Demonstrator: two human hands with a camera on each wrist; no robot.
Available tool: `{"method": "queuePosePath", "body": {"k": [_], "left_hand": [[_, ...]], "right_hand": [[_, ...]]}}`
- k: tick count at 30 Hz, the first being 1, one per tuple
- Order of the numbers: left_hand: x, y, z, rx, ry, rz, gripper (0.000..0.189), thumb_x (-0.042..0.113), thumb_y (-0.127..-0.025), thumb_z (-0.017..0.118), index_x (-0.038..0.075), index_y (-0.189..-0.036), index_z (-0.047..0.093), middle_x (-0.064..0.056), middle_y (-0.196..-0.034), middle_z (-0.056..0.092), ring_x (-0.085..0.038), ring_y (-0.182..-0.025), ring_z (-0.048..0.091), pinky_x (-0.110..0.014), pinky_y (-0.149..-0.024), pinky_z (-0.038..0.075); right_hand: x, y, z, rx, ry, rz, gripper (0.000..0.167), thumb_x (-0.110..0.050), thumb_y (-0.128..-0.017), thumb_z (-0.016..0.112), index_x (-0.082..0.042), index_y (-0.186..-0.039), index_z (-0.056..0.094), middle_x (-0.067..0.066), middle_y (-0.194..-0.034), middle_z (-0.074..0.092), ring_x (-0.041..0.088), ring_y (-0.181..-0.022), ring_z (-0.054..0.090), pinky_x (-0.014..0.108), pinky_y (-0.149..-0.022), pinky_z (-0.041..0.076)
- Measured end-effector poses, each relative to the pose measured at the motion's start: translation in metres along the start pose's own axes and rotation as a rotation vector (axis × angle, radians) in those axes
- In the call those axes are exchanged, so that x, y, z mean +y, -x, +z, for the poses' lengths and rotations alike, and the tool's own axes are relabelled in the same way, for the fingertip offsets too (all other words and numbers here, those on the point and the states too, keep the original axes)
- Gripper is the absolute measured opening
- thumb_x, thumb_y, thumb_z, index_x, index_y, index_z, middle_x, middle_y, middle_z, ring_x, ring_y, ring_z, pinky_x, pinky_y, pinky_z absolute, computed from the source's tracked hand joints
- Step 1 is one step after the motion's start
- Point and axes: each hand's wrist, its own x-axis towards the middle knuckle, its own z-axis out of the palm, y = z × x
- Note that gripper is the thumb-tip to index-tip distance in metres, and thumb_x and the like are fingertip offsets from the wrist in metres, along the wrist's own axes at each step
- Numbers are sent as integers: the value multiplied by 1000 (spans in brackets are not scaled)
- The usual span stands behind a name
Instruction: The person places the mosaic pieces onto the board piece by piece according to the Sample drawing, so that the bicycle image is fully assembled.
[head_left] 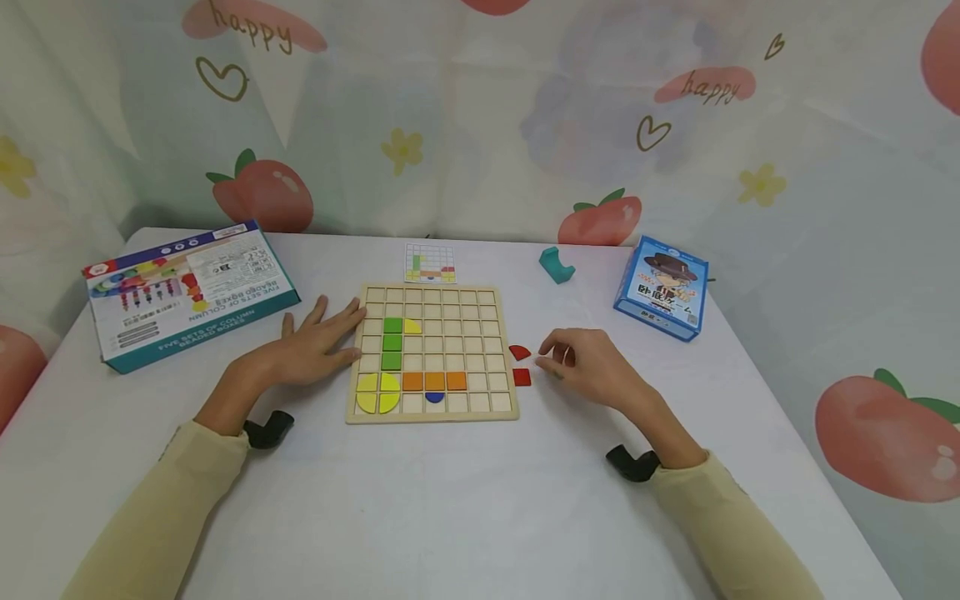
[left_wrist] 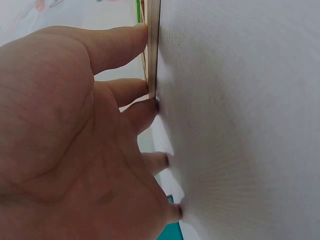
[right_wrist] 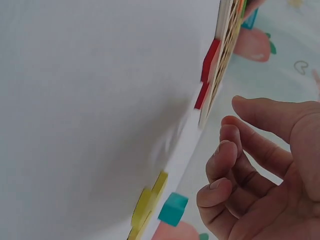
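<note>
A wooden grid board (head_left: 431, 419) lies on the table, bearing green squares (head_left: 392, 342), yellow quarter-circles (head_left: 367, 392), orange squares (head_left: 434, 381) and a blue half-circle (head_left: 434, 397). My left hand (head_left: 311, 343) rests beside the board with fingers spread, its fingertips touching the left edge. Just off the right edge sit a red quarter-circle (head_left: 519, 352) and a red square (head_left: 522, 377). Nearest to them is my right hand (head_left: 592, 364), fingers loosely curled, a gap between thumb and index finger, holding nothing. Yellow pieces (right_wrist: 145, 206) appear near it in the right wrist view only.
Behind the board lies a printed pattern card (head_left: 430, 263). A teal curved block (head_left: 557, 265) stands at the back right, near a blue box (head_left: 663, 287). At the left is a larger white-and-teal box (head_left: 191, 296). A printed curtain (head_left: 480, 125) hangs behind the table.
</note>
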Motion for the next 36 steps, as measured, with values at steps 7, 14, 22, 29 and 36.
{"method": "queuePosePath", "body": {"k": [7,14,22,29,36], "left_hand": [[0,-1,0,1,-6,-8,75,38,-110,53,14,-171,17,-15,-180,6,-52,-163,-16,-85,-117,-17],[-1,-1,1,0,-5,-7,75,38,-110,52,14,-171,17,-15,-180,6,-52,-163,-16,-85,-117,-17],[-1,-1,0,2,-6,-4,75,38,-110,52,14,-171,16,-15,-180,6,-52,-163,-15,-85,-117,-17],[-1,0,1,-2,-6,-4,75,39,-110,52,14,-171,16,-15,-180,5,-52,-163,-16,-85,-117,-17],[0,0,1,-5,-5,-10,75,39,-110,52,14,-171,16,-14,-180,5,-51,-163,-17,-84,-118,-18]], "right_hand": [[22,3,-12,-2,18,64,18,-20,-100,74,-10,-114,76,5,-87,66,20,-82,57,25,-67,47],[40,4,-23,10,16,139,21,-23,-101,73,-10,-117,76,8,-91,69,23,-86,58,26,-68,48],[51,6,-26,-9,24,180,23,-22,-102,71,-8,-120,75,11,-95,69,25,-91,58,28,-71,49],[55,8,-26,-45,25,158,27,-21,-99,75,-5,-121,75,10,-94,69,24,-89,59,28,-73,50],[57,10,-23,-63,27,174,31,-23,-98,77,-5,-123,73,10,-95,69,24,-89,59,26,-70,50]]}}
